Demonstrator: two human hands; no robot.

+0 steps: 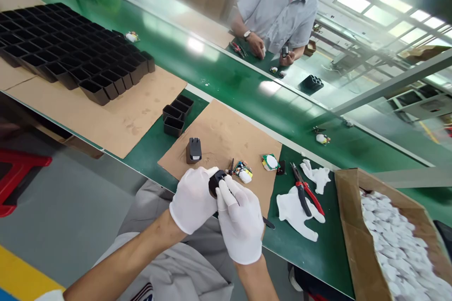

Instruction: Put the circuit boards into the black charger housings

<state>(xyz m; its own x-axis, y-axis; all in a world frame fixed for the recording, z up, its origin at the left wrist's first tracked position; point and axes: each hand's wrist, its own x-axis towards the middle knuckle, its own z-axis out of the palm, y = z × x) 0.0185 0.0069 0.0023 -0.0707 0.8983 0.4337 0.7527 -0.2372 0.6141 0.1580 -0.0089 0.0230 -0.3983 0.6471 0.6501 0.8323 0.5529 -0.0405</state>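
White gloves cover both of my hands. My left hand (196,197) grips a black charger housing (215,182) from the left, over the front edge of the cardboard. From the other side, the fingers of my right hand (240,211) are closed on the top of that housing, where a small metal glint shows. My gloves hide most of it. Just beyond lies a small circuit board (243,171) with a white pad and coloured parts. A closed black charger (194,150) stands upright to the left, its two prongs up. Another green board (271,162) with a round white pad lies to the right.
Many black housings (99,90) stand in rows at left, with several more (173,126) nearer. Red-handled pliers (305,193) lie on a white glove (296,211). At right, a carton (348,225) holds white pieces. A person (278,14) works across the bench behind a transparent panel.
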